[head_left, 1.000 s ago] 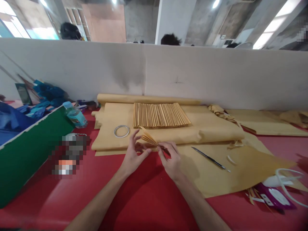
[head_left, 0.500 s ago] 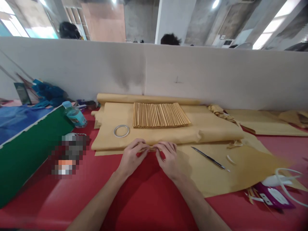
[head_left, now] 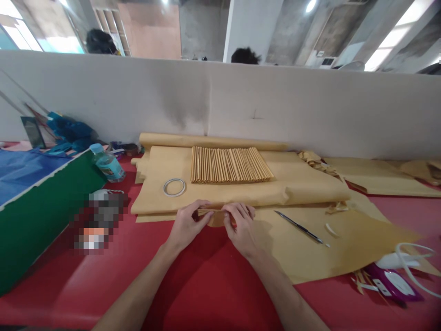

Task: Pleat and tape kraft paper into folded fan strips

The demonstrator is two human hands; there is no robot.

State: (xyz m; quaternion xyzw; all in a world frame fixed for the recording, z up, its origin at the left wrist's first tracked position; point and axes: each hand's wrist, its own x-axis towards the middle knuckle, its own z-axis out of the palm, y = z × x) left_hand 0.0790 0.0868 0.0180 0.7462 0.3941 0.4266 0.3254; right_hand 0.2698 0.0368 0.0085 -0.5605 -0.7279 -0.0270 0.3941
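Note:
My left hand (head_left: 186,226) and my right hand (head_left: 241,230) face each other at the near edge of the large brown paper (head_left: 310,186). Each holds a folded piece of brown paper (head_left: 217,220) between thumb and fingers; a flap of it hangs toward me. The left thumb sits a little away from its fingertips, while the right fingers are bent close together. Beyond my hands lies a tightly pleated block of brown paper (head_left: 230,165). A thin silver ring (head_left: 164,188) rests to its left. Right of my hands is a slim, dark pen-like tool (head_left: 301,227).
A bottle with a blue cap (head_left: 109,166) stands behind a pixelated object (head_left: 105,216) on the red table (head_left: 213,285). At far left is a green panel (head_left: 44,220). A purple-and-white device (head_left: 396,281) with a pale cord lies at right. A white partition (head_left: 292,101) closes the back.
My left thumb has moved apart from its fingers, and a paper flap now shows below and between my hands. Both hands stay in nearly the same place.

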